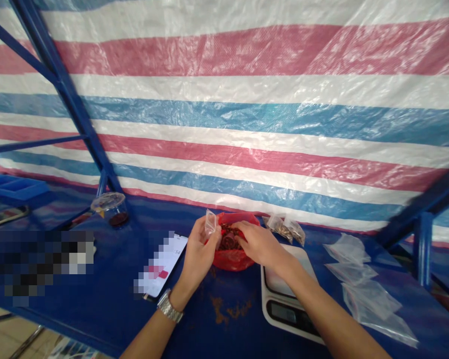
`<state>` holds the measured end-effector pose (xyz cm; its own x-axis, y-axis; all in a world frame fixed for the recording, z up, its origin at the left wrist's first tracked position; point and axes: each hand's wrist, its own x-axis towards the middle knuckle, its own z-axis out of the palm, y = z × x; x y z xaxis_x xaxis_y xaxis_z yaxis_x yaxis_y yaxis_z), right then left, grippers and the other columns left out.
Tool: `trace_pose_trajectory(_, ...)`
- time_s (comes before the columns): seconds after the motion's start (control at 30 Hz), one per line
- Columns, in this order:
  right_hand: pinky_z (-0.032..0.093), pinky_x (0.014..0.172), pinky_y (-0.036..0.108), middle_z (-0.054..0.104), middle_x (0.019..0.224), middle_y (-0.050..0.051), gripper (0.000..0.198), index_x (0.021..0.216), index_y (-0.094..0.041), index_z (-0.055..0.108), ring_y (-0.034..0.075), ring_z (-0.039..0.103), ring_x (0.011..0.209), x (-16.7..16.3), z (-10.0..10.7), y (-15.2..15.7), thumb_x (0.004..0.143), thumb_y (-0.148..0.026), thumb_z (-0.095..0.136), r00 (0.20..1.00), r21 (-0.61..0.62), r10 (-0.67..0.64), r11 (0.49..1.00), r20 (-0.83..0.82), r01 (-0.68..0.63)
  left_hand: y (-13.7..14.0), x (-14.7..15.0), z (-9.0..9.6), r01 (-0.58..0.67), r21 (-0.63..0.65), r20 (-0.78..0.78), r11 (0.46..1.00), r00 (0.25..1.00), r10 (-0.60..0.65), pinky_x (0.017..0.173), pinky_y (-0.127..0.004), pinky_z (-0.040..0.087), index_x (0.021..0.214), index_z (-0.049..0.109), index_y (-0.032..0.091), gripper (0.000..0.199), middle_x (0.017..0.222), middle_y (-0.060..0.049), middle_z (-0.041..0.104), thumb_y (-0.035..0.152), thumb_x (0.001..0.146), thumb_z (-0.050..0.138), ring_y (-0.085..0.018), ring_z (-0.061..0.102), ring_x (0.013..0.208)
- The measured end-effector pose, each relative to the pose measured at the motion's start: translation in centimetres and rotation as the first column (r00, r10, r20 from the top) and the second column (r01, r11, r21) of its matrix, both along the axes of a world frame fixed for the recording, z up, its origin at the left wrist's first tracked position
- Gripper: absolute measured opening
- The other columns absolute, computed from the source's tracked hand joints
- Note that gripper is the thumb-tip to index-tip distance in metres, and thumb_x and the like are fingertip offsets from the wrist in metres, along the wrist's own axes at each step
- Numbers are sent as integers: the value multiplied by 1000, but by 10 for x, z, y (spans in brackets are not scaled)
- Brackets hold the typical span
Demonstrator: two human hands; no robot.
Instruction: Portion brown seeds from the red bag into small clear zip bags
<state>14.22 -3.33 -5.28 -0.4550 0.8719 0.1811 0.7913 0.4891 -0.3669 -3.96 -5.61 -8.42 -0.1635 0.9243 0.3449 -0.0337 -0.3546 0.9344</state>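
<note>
My left hand [202,242] pinches a small clear plastic bag [210,222], held upright at the left rim of a red plastic container [234,262]. Dark brown, dried-looking pieces [229,240] fill the container; their kind is too blurred to name. My right hand [257,242] reaches over its right side, with the fingertips bent down among the pieces. What those fingers hold, if anything, is hidden. A white kitchen scale [290,311] lies under my right forearm, its display facing me. The left wrist wears a metal watch [169,305].
Flat clear bags [370,299] lie on the right of the blue table [209,339]. Filled small bags [286,229] sit behind the scale. A phone [164,267] lies left, with a clear round tub [110,207] beyond it. Brown crumbs [228,309] dot the front. Blue posts [69,104] flank the striped sheet.
</note>
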Motion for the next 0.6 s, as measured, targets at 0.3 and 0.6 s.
trace_pose_trajectory(0.3, 47, 95, 34, 75, 109, 8, 22, 107, -18, 70, 23, 67, 106, -3, -5, 2, 88, -9, 66, 983, 16, 183, 983, -2, -183, 4, -6, -11, -60, -10, -139, 998, 989, 58, 100, -40, 53, 129, 53, 18, 41, 120, -11, 70, 30, 92, 66, -23, 69, 110)
trace_pose_trajectory(0.6, 46, 95, 43, 66, 114, 15, 20, 108, -16, 68, 32, 62, 111, 3, 4, 2, 90, -11, 62, 953, 219, -65, 976, 294, -1, -7, -5, -2, -131, 41, -355, 991, 925, 137, 92, -36, 55, 132, 54, 21, 43, 116, -9, 73, 25, 91, 63, -24, 72, 104)
